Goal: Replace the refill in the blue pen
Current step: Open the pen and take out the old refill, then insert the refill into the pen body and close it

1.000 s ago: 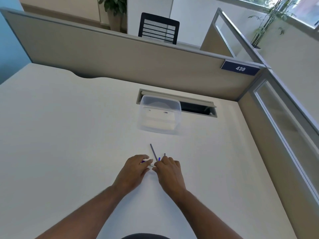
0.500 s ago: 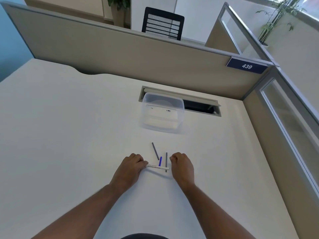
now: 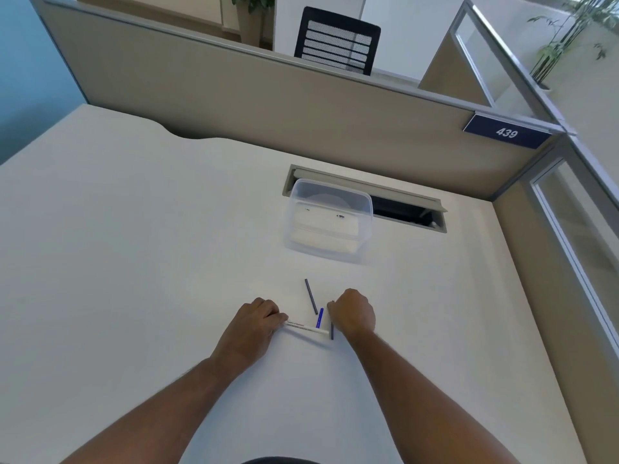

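Note:
A white pen barrel (image 3: 306,328) with printed text lies across the desk between my hands. My left hand (image 3: 256,324) pinches the barrel's left end. A short blue pen piece (image 3: 320,318) lies just behind the barrel. One dark grey refill (image 3: 311,296) lies loose farther back. A second dark refill (image 3: 331,330) lies upright in view beside the barrel's right end. My right hand (image 3: 353,314) is curled closed right next to this refill's top. I cannot tell whether it touches the refill or holds anything.
A clear plastic box (image 3: 330,222) stands behind the pen parts, in front of a cable slot (image 3: 407,209) in the white desk (image 3: 134,262). Beige partitions (image 3: 268,112) close the desk at the back and right.
My hands, together over the pen one second ago, have pulled apart. The white barrel now shows between them in my left hand. My right hand has edged toward the second refill.

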A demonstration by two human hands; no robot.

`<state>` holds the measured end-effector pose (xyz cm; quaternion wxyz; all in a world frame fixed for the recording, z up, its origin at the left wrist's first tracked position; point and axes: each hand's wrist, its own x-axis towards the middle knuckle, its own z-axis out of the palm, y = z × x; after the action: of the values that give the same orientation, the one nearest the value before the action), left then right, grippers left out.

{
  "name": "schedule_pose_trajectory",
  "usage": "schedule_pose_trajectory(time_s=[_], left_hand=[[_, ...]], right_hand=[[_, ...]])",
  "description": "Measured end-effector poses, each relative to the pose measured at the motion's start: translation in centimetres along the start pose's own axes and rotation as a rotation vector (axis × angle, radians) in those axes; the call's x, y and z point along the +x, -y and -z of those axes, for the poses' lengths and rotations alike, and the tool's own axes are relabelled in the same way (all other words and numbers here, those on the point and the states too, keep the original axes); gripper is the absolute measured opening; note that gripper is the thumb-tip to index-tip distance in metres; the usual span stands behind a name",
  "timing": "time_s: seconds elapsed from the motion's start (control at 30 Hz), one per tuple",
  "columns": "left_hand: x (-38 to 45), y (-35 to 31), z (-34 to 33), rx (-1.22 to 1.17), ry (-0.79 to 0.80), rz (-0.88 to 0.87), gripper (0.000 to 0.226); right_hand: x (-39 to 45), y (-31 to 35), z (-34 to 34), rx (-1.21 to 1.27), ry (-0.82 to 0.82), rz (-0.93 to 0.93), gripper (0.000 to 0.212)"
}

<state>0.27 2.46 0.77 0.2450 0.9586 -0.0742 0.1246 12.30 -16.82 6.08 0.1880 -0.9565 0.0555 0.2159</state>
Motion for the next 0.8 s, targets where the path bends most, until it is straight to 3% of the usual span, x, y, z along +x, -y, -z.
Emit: schedule_pose_trajectory(time_s=[0.2,0.33,0.47,0.63,0.8], left_hand=[[0.0,0.3,0.0,-0.005,-0.008,0.035,0.017],[0.0,0.3,0.2,-0.014,-0.026,0.051,0.014],[-0.2,0.4,0.5,0.003,-0.035,0.065,0.017],[-0.5,0.4,1.0,0.014,-0.032,0.092,0.024],[-0.4,0.1,1.4,0.010,-0.009,0.103,0.016]], right_hand=[[0.2,-0.8,0.3,0.052,0.032,0.005,0.014],[-0.5,-2.5,1.0,0.422,-0.009,0.042,0.021],[-2.3,-4.0,1.7,0.812,-0.069,0.054,0.008],[-4.1,-4.8,0.9,1.053,-0.146,0.023,0.023],[-4.9,-4.8,-0.2,1.201,-0.183,-0.033,0.013]])
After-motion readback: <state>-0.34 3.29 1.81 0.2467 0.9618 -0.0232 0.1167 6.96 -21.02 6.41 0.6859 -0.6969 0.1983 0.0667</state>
